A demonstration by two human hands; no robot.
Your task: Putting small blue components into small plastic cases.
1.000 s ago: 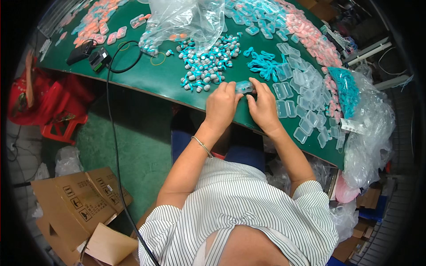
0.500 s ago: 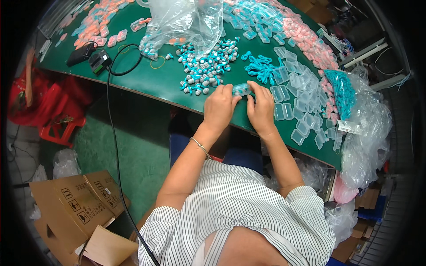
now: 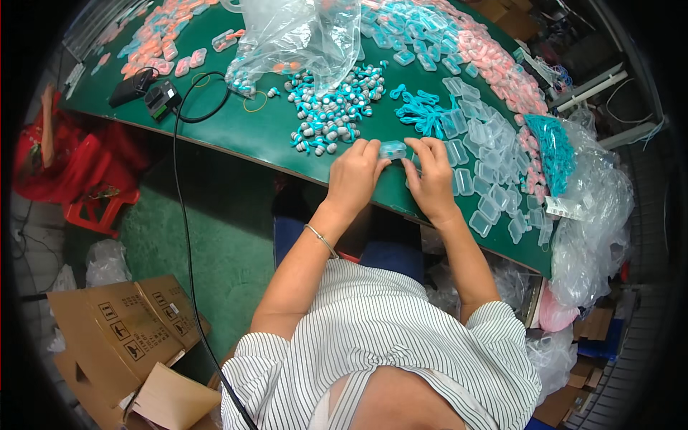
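Over the near edge of the green table (image 3: 236,129), my left hand (image 3: 352,175) pinches a small clear plastic case (image 3: 393,150) by its left end. Something blue shows inside the case, which looks closed. Just right of it is my right hand (image 3: 432,179), its thumb and forefinger parted with a small gap to the case. A heap of grey-and-blue corded earplugs (image 3: 333,107) lies beyond my left hand. Bundled blue cords (image 3: 423,111) lie beyond the case. To the right of my right hand spread several empty clear cases (image 3: 491,147).
Filled blue cases (image 3: 423,36) and pink ones (image 3: 494,64) line the far side. A clear plastic bag (image 3: 301,36) rests behind the earplugs. A black cable (image 3: 179,193) hangs over the table's edge at left. Cardboard boxes (image 3: 122,330) stand on the floor, near a red stool (image 3: 100,211).
My right hand has come off the case and shifted slightly right. The case stays in my left hand, a little lower and turned slightly.
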